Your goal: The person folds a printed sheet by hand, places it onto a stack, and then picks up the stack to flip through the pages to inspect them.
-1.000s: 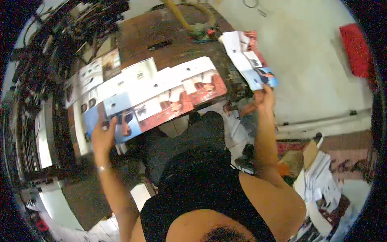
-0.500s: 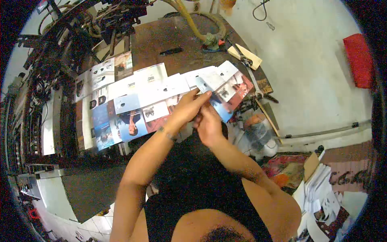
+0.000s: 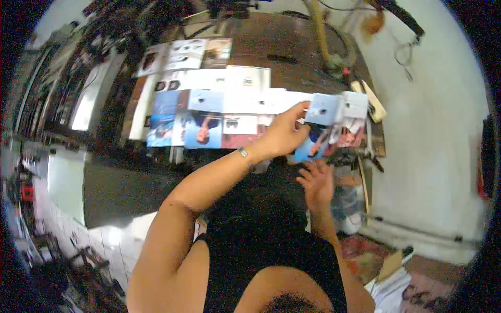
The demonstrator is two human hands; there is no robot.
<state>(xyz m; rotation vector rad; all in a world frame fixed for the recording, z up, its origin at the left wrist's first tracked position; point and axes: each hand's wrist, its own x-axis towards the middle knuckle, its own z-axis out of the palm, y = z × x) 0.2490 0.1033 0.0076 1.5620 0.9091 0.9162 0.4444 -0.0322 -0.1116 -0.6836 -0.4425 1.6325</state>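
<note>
My left hand pinches the left edge of a printed sheet with a pale blue panel on top and a picture below. The sheet lies over, or just above, other prints at the right end of the row. Below its lower edge is my right hand, holding nothing, with its fingers apart. Left of my hands, a print with a blue background and an upside-down figure overlaps its neighbours. White-topped prints continue the row between them. Motion blurs the finer print.
The prints rest on a dark wooden table. A yellowish hose crosses its back edge. A wooden block sits at the right edge, near blurred tools. Machinery stands at left; stacked papers are at lower right.
My hands were close together over the prints; now they are apart. My left hand holds the sheet farther right, and my right hand has drawn back toward me and opened. The view has shifted.
</note>
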